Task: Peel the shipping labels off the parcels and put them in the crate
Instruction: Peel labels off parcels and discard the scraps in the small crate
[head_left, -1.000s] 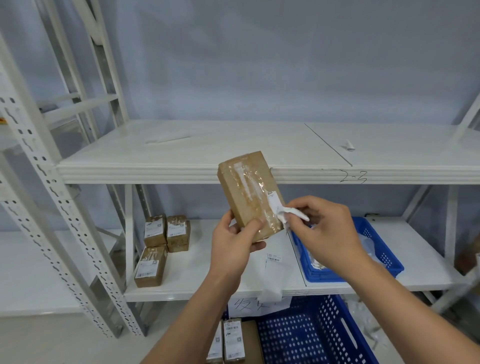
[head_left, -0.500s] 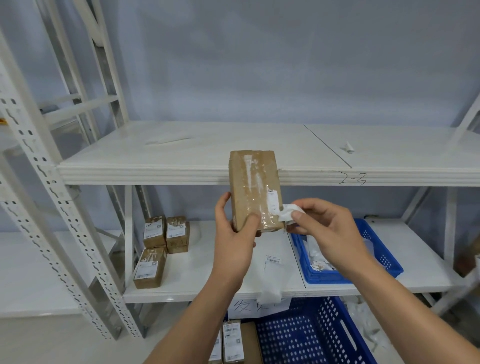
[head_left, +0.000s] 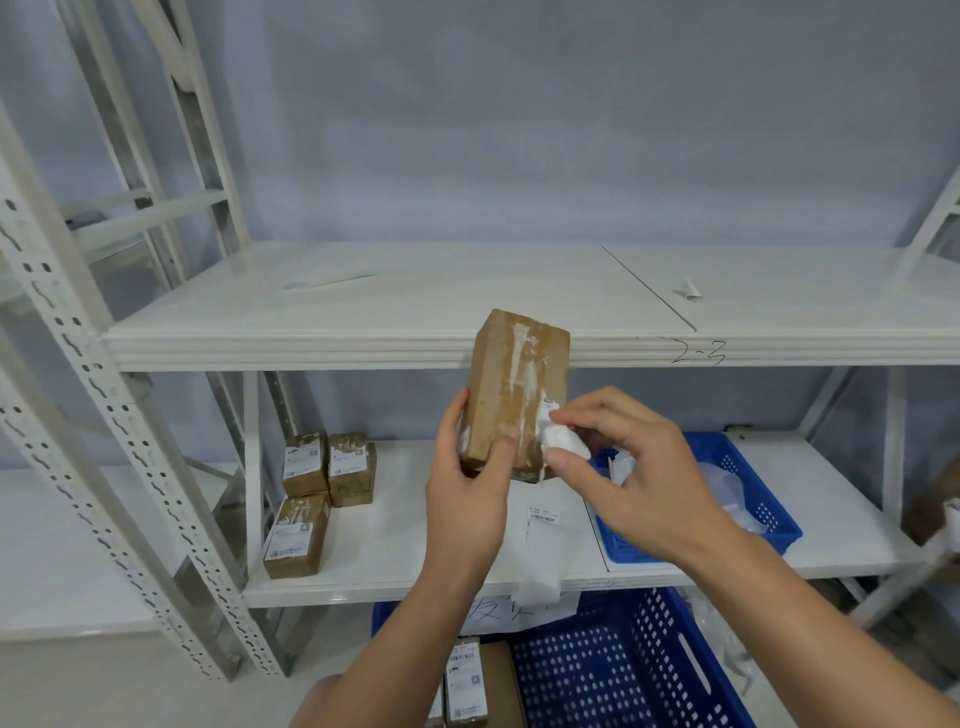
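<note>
Lower blue crate (head_left: 613, 680) sits nearest, below both hands. Left hand (head_left: 470, 499) grips the parcel (head_left: 511, 384) upright by its lower end. Right hand (head_left: 641, 480) pinches the crumpled label (head_left: 563, 441), part-lifted and touching the parcel's right edge. Step in hand: peeling, judged nearly complete. Next move calls for a steady pull clear, then release into the crate. Beyond, 3 labelled parcels (head_left: 297, 538) wait on the shelf (head_left: 395, 545).

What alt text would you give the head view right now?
A person's left hand holds a brown parcel before white shelving while the right hand pinches a crumpled white label at its lower right edge. A blue tray sits on the lower shelf behind.
</note>
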